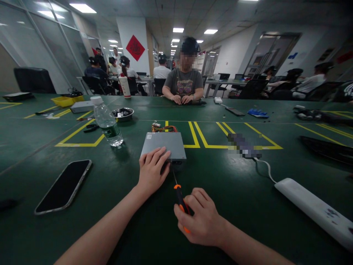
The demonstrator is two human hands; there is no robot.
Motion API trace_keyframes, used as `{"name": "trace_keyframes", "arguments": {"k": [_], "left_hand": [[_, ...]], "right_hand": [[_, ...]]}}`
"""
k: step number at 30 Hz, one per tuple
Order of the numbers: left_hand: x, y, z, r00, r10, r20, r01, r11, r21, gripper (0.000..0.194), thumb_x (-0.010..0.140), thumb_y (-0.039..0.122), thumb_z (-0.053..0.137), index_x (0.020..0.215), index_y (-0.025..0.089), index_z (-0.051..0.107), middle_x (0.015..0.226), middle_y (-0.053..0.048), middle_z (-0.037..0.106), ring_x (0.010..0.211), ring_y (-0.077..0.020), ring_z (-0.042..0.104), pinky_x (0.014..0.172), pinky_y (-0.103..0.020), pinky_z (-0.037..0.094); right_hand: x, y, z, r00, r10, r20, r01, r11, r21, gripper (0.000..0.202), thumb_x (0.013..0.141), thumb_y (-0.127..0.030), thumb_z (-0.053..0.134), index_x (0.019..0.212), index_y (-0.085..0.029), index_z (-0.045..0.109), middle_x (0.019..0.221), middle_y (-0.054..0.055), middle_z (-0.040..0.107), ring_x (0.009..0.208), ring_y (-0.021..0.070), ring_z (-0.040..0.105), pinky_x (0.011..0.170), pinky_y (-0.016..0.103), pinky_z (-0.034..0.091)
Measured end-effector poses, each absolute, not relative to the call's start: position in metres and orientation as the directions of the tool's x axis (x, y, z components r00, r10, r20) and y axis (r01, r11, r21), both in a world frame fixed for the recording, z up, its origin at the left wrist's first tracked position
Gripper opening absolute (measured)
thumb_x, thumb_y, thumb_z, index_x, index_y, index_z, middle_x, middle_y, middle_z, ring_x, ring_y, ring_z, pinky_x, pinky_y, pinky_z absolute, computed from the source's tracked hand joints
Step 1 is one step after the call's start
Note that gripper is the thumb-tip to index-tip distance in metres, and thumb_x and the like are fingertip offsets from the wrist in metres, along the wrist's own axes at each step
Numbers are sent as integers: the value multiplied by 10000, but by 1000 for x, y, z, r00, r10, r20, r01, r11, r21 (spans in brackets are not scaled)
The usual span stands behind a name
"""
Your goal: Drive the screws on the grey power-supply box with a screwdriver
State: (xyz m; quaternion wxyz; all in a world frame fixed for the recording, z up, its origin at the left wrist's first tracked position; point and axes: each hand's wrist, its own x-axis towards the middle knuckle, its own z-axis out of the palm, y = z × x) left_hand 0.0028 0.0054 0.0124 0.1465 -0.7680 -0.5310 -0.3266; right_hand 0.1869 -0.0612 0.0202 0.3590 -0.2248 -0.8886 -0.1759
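Observation:
A grey metal computer power supply (168,142) lies on the green table, a bundle of coloured cables (167,128) coming out behind it. Across its near left corner my left hand (153,171) grips it, fingers over the top and thumb against the front side. My right hand (201,217) is closed around the black and orange handle of a screwdriver (179,195). The thin shaft points forward, its tip close to the front side of the power supply, near a dark socket. Whether the tip touches a screw is too small to tell.
Left stand a water bottle (108,123), a metal bowl (123,115) of small parts and a phone (64,186). A white power strip (314,208) with a cable lies right. Across the table sits a person (184,81), hands on the far edge. Yellow tape (242,147) marks the tabletop.

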Motion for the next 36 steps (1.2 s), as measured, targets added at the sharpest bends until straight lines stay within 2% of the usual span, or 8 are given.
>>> {"name": "trace_keyframes", "arguments": {"k": [6,9,12,20,24,29,33,36], "left_hand": [[3,5,12,233,714,661,909,-401,112,339,853,284,475,1191,271,495,1268,-25,539,1169,-219,454,919,-411,270],[2,5,13,230,702,674,907,-406,114,340,847,279,484,1186,273,499,1256,-31,549,1156,-221,465,910,-408,277],[3,6,13,224,702,675,907,-404,119,334,849,278,481,1182,274,504,1255,-32,550,1156,-222,465,912,-409,274],[2,6,11,222,706,673,910,-398,118,341,848,276,484,1188,274,503,1252,-30,553,1162,-222,459,917,-408,265],[2,6,11,220,707,672,909,-399,123,338,851,280,479,1189,278,501,1254,-27,550,1162,-220,458,915,-410,263],[3,6,11,217,703,678,907,-402,126,340,844,279,491,1183,281,509,1250,-27,553,1154,-221,466,916,-409,270],[3,7,10,215,705,676,908,-400,129,327,854,285,477,1179,278,510,1251,-25,553,1159,-217,462,920,-412,269],[2,7,9,210,701,681,908,-398,130,321,856,289,474,1175,276,510,1248,-24,555,1157,-214,464,921,-411,270]], "right_hand": [[187,-58,20,-635,305,710,543,830,129,360,834,-432,454,978,-120,561,666,49,553,593,164,485,587,324,396],[188,-58,16,-612,327,720,540,838,78,276,830,-313,463,963,-80,531,644,32,551,559,133,470,575,293,390],[188,-60,14,-624,336,705,537,840,76,158,765,-204,475,887,-136,550,641,23,534,583,134,469,602,297,393],[184,-60,20,-617,300,728,558,818,136,153,780,-312,559,852,-179,588,661,28,518,617,149,454,572,291,402],[185,-59,16,-565,287,774,578,806,123,131,755,-196,577,870,-133,569,718,44,542,660,144,473,589,285,436],[185,-61,15,-573,207,793,530,832,165,131,720,-95,544,814,-176,586,811,57,522,749,159,483,672,329,468],[183,-59,20,-578,243,779,546,824,148,66,758,-183,523,773,-183,587,811,58,515,745,160,489,676,332,463],[184,-58,19,-603,284,746,581,797,165,240,804,-355,513,918,-158,589,762,69,529,693,172,496,622,336,442]]}}
